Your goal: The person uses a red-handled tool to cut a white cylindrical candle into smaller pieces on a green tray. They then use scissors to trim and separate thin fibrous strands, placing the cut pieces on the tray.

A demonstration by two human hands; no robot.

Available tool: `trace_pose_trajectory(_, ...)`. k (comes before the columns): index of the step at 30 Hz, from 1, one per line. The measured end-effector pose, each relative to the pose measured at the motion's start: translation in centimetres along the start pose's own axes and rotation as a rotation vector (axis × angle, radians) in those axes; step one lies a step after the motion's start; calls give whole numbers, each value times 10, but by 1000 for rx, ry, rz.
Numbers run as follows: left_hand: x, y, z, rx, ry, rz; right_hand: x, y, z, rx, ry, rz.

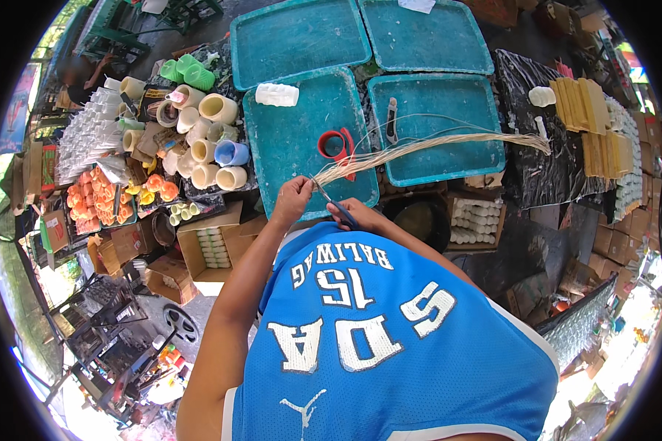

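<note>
Over teal trays (301, 140), hands (293, 198) hold strands (449, 143) and scissors (343, 213).

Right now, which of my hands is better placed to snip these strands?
Probably your right hand: it holds the scissors, blades by the strands, while your left hand grips their left end.

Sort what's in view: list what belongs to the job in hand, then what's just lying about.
In use:
- pale string bundle, one end in the left hand
- scissors, in the right hand

Seemingly just lying about:
- utility knife, on a teal tray
- white cylinder
- blue cup
- yellow slabs
</note>
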State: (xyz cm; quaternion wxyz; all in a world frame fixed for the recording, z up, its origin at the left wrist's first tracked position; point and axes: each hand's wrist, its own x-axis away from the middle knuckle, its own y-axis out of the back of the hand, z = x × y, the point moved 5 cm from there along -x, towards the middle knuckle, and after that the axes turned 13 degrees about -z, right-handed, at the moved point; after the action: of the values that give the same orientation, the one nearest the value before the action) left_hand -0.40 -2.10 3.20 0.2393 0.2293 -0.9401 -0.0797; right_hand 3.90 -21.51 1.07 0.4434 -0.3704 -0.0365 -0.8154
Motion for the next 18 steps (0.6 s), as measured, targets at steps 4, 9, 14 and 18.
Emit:
trace_pose_trajectory(4, 1, 1, 4, 26, 36, -42, 4, 0, 0, 50, 1, -38)
trace_pose_trajectory(9, -2, 2, 1, -4, 12, -6, 11, 1, 6, -1, -20, -36)
trace_pose_trajectory(14, 2, -1, 8, 43, 18, -25, 2, 1, -2, 33, 11, -62)
trace_pose_trajectory(18, -1, 2, 5, 81, 40, -22, 12, 2, 4, 143, 47, -141)
